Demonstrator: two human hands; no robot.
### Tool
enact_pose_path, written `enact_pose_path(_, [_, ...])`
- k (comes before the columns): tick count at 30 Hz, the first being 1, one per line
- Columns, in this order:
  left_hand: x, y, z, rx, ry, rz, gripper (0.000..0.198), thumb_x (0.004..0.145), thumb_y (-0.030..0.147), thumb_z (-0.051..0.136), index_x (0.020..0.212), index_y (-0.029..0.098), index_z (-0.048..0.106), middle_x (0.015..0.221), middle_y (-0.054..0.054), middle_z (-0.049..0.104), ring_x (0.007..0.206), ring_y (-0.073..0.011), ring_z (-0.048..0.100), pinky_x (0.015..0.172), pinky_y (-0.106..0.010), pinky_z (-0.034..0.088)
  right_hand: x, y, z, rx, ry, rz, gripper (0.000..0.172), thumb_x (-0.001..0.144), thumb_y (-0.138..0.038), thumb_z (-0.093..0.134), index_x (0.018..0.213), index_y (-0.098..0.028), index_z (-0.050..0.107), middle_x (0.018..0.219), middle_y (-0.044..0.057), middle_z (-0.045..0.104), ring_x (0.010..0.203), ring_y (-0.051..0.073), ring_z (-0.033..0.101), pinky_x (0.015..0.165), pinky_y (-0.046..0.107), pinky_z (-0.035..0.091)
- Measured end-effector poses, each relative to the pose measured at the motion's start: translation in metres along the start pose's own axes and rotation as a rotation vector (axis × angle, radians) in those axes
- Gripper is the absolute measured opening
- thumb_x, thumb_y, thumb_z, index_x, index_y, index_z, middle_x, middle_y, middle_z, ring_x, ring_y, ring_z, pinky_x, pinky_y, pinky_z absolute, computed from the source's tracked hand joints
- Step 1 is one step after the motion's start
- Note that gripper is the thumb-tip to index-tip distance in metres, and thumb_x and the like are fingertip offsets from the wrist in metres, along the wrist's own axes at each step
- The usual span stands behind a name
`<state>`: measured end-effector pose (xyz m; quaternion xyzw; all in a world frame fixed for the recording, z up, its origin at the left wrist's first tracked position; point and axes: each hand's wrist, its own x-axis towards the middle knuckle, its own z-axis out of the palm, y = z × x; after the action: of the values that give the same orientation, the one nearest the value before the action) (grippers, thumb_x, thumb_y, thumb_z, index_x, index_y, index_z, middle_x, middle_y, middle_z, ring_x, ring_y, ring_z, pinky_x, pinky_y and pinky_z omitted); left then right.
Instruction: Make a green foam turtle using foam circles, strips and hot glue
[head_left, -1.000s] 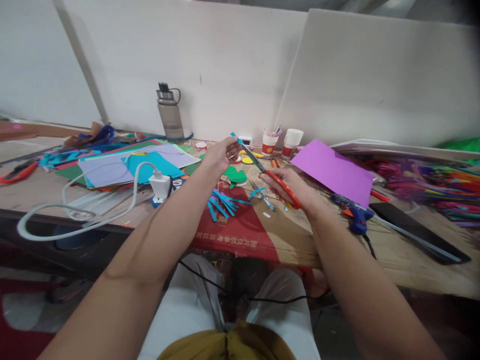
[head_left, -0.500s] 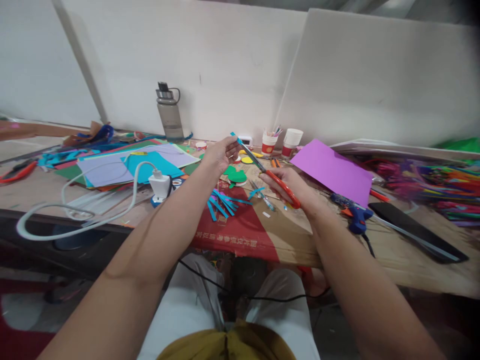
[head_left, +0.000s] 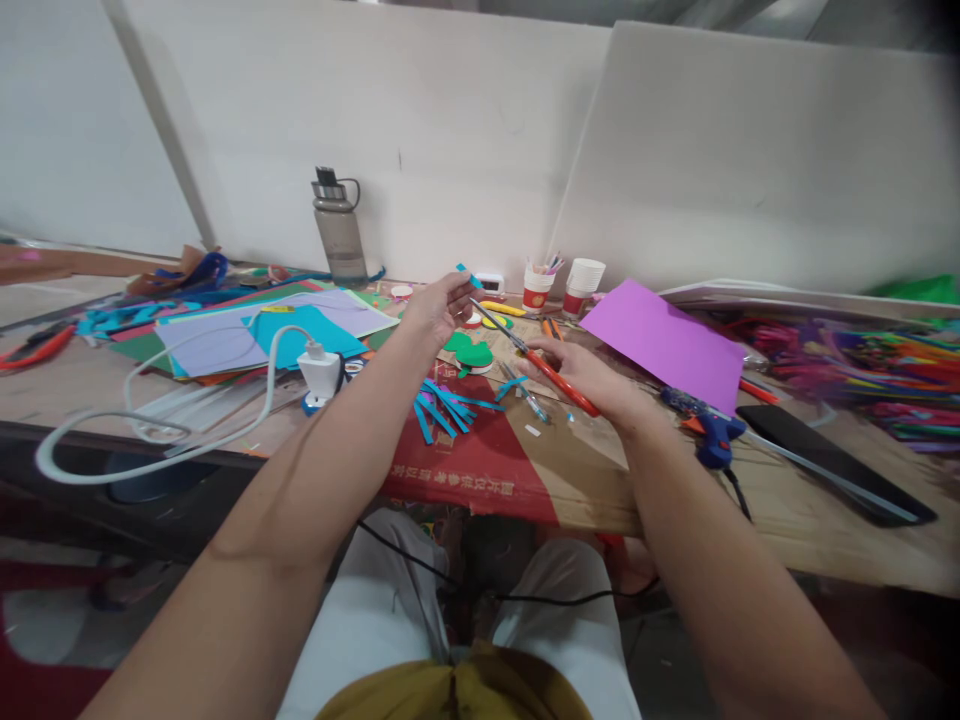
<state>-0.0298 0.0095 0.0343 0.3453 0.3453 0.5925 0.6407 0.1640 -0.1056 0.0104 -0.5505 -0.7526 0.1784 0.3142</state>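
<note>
My left hand [head_left: 441, 308] pinches a small blue paper strip [head_left: 466, 276] between thumb and fingers, above the far part of the cardboard. My right hand [head_left: 574, 368] is wrapped round the red handles of a pair of scissors [head_left: 555, 378]. The scissor blades point up and left, and their tips are close to the fingers of my left hand. Below lie a fan of blue paper strips [head_left: 450, 408] and a green paper shape [head_left: 471, 352] on a round white piece. A loose blue scrap [head_left: 512, 386] lies under the scissors, beside a pen [head_left: 534, 403].
At the back stand a water bottle [head_left: 339, 230] and paper cups [head_left: 538, 288]. To the left are a white charger [head_left: 321, 372] with a looping cable and coloured paper sheets [head_left: 210, 340]. A purple sheet [head_left: 667, 340], blue glue gun [head_left: 712, 436] and pipe cleaners [head_left: 862, 370] lie right.
The blades have dropped slightly and now look closed. The blue strip that ran toward them from my left hand looks shorter. Both hands have barely moved.
</note>
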Motion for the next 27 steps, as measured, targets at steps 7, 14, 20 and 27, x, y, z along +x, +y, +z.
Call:
enact_pose_path(7, [-0.004,0.002,0.001,-0.02,0.004,0.013,0.01,0.075,0.018,0.072,0.074,0.017,0.063,0.062,0.0,0.068,0.065,-0.0134,0.069,0.056,-0.022,0.045,0.002,0.012,-0.007,0.185,0.03,0.165,0.051,0.08,-0.064,0.062,0.103,-0.02,0.068,0.061,-0.001,0.056,0.049,0.013,0.046,0.048,0.026,0.038])
enact_pose_path(14, [-0.012,-0.007,0.008,0.097,-0.226,-0.026,0.011,0.074,0.018,0.076,0.075,0.015,0.065,0.069,-0.002,0.069,0.065,-0.0114,0.068,0.056,-0.02,0.045,0.008,0.029,-0.005,-0.444,0.108,0.398,0.033,0.085,-0.037,0.061,0.109,-0.017,0.071,0.102,0.016,0.073,0.095,0.027,0.067,0.078,0.033,0.049])
enact_pose_path(20, [-0.016,-0.024,0.013,0.197,-0.324,0.03,0.019,0.068,0.019,0.083,0.069,0.016,0.065,0.06,0.003,0.06,0.051,-0.0047,0.052,0.046,-0.016,0.035,0.01,0.036,-0.004,-0.674,-0.088,0.48,0.034,0.083,-0.028,0.062,0.111,-0.012,0.072,0.113,0.023,0.071,0.108,0.035,0.065,0.09,0.042,0.046])
enact_pose_path(27, [-0.02,-0.041,0.016,0.355,-0.375,0.139,0.021,0.062,0.028,0.086,0.064,0.017,0.068,0.053,0.004,0.051,0.046,-0.0044,0.037,0.045,-0.019,0.027,0.017,0.019,0.001,0.072,0.296,0.198,0.033,0.092,-0.033,0.047,0.103,-0.014,0.071,0.101,0.01,0.073,0.092,0.021,0.064,0.084,0.033,0.047])
